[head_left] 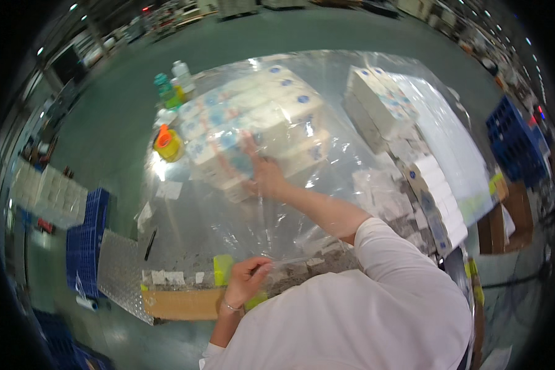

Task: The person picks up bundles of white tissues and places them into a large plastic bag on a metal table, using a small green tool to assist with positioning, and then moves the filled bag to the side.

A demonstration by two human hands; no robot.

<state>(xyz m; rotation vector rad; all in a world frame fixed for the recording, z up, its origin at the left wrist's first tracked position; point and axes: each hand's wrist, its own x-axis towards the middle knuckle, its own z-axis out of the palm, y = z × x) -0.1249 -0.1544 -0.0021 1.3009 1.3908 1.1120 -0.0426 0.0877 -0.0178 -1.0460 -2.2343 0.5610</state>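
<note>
A large clear plastic bag (302, 216) spreads over the table, with a stack of white tissue packs (246, 117) inside it. My right arm reaches into the bag. At the near side of the stack, my right hand (267, 176) has its fingers spread against the packs, slightly hazy behind the film. By the table's front edge, my left hand (248, 280) is closed in a pinch on the bag's edge. More tissue packs (382, 105) stand at the far right, and a row of white packs (441, 203) lies along the right side.
Bottles (166, 91) and a yellow tape roll with an orange part (168, 143) stand at the table's far left. A black pen (150, 245) lies near the left edge. Blue crates (87, 243) flank the table, and a cardboard box (505, 219) sits at right.
</note>
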